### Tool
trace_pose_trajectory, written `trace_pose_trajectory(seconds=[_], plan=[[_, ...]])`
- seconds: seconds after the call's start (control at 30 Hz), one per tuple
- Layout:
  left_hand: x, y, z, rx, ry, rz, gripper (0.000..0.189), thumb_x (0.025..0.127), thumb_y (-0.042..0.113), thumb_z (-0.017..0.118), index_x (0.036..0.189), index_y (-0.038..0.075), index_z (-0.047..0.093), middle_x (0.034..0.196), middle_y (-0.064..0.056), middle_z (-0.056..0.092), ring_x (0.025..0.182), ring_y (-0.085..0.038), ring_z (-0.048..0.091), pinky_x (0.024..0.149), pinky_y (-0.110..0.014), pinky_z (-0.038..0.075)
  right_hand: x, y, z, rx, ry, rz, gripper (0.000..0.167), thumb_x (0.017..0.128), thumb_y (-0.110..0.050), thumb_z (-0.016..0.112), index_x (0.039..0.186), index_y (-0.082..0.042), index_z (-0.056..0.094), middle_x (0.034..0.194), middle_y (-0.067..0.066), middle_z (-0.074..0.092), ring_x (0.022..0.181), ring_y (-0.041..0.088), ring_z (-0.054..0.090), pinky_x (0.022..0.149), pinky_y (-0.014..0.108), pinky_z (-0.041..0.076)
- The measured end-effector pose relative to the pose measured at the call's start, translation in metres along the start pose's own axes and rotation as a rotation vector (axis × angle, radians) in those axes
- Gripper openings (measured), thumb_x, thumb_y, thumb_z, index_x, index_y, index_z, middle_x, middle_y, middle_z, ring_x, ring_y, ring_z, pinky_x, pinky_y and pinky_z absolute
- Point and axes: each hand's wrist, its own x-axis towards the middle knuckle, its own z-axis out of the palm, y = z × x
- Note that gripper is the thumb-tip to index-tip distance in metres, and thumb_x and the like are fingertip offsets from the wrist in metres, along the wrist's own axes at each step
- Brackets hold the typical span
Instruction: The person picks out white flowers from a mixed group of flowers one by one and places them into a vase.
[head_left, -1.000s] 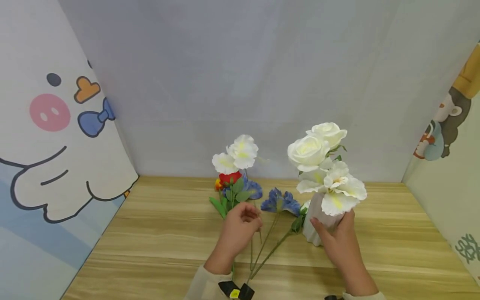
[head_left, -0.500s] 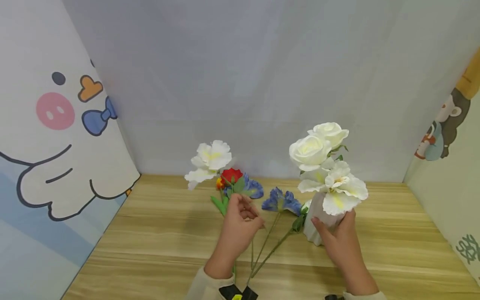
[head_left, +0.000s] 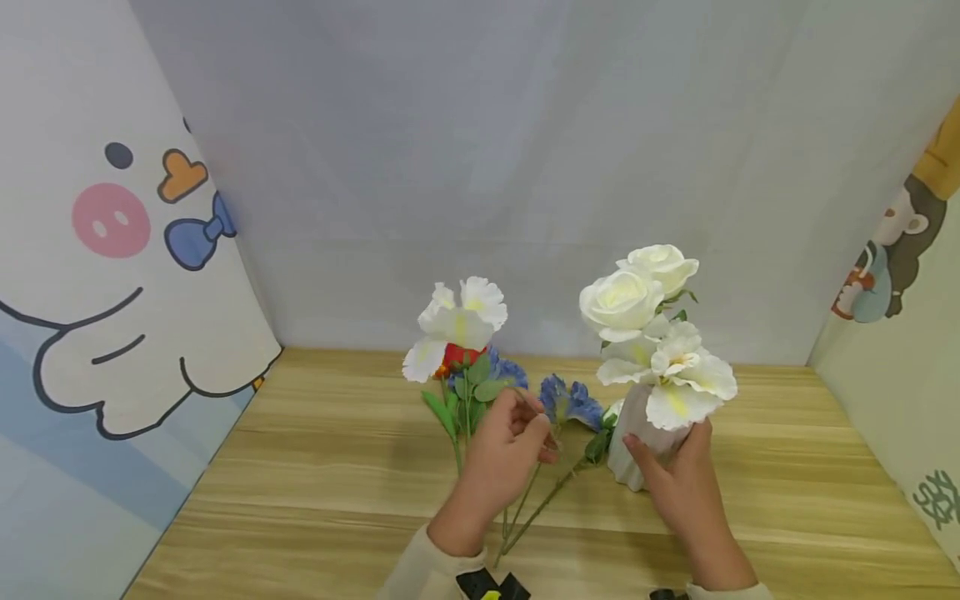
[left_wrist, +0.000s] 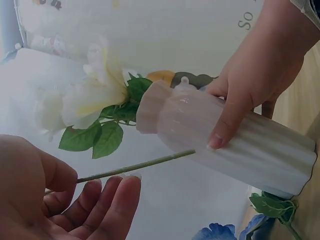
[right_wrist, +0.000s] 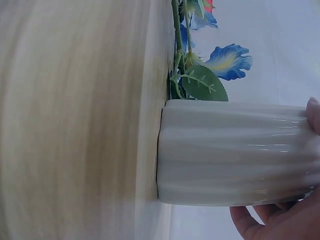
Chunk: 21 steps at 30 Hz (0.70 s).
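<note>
My left hand (head_left: 501, 454) pinches the thin green stem (left_wrist: 135, 166) of a white iris (head_left: 459, 327). The bloom hangs up and left of the hand in the head view. From the left wrist, the stem's cut end points toward the white fluted vase (left_wrist: 235, 145) and overlaps its side. My right hand (head_left: 686, 492) grips that vase, thumb in front and fingers behind, with its base on the table in the right wrist view. White roses (head_left: 621, 305) and another white iris (head_left: 686, 375) stand in the vase, hiding its mouth in the head view.
Left of the vase lie blue flowers (head_left: 572, 404) and a red flower (head_left: 465, 357) with green leaves and long stems on the wooden table (head_left: 315, 500). One leafy stem (head_left: 551, 500) ends right beside the vase. A grey backdrop (head_left: 480, 167) rises behind the table.
The white iris swung left, then back right with its petals turned differently. My left hand has moved right, closer to the vase. The right hand and vase stay in place.
</note>
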Motion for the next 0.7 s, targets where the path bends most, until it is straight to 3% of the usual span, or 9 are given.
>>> trace_pose_trajectory(seconds=[0.17, 0.37, 0.53, 0.63, 0.7], plan=[[0.004, 0.010, 0.010, 0.006, -0.037, 0.005, 0.008, 0.105, 0.009, 0.054, 0.109, 0.003, 0.057, 0.095, -0.010, 0.062, 0.082, -0.024, 0.069, 0.075, -0.035, 0.062, 0.001, -0.001, 0.001, -0.003, 0.012, -0.003, 0.096, 0.096, -0.020, 0.076, 0.159, -0.005, 0.005, 0.153, 0.031, 0.026, 0.140, 0.051, 0.032, 0.110, 0.070, 0.029], [0.006, 0.023, 0.025, 0.064, -0.076, 0.115, 0.008, 0.098, -0.001, 0.057, 0.098, 0.003, 0.064, 0.095, -0.007, 0.063, 0.078, -0.017, 0.070, 0.069, -0.033, 0.062, 0.001, -0.001, 0.001, -0.007, 0.017, 0.003, 0.097, 0.095, -0.019, 0.077, 0.159, -0.004, 0.006, 0.155, 0.031, 0.025, 0.143, 0.049, 0.029, 0.113, 0.069, 0.027], [0.005, 0.029, 0.035, 0.170, -0.135, 0.183, 0.011, 0.099, 0.003, 0.056, 0.098, 0.005, 0.067, 0.100, -0.002, 0.063, 0.086, -0.005, 0.065, 0.075, -0.024, 0.059, 0.002, 0.001, 0.000, 0.005, -0.006, -0.016, 0.094, 0.096, -0.018, 0.076, 0.158, -0.004, 0.007, 0.154, 0.029, 0.026, 0.142, 0.046, 0.031, 0.111, 0.068, 0.029], [0.004, 0.031, 0.041, 0.239, -0.184, 0.182, 0.013, 0.100, 0.008, 0.055, 0.099, 0.008, 0.068, 0.102, 0.002, 0.065, 0.088, -0.003, 0.064, 0.077, -0.022, 0.057, 0.002, 0.002, 0.000, -0.001, -0.015, -0.028, 0.092, 0.096, -0.018, 0.075, 0.156, -0.003, 0.008, 0.153, 0.029, 0.027, 0.141, 0.044, 0.032, 0.110, 0.066, 0.030], [0.002, 0.033, 0.045, 0.296, -0.229, 0.131, 0.015, 0.103, 0.015, 0.053, 0.104, 0.011, 0.068, 0.106, 0.006, 0.063, 0.092, -0.001, 0.062, 0.079, -0.021, 0.055, 0.002, 0.002, 0.000, -0.009, -0.021, -0.032, 0.092, 0.097, -0.017, 0.075, 0.157, -0.002, 0.007, 0.153, 0.029, 0.025, 0.141, 0.044, 0.031, 0.110, 0.067, 0.029]])
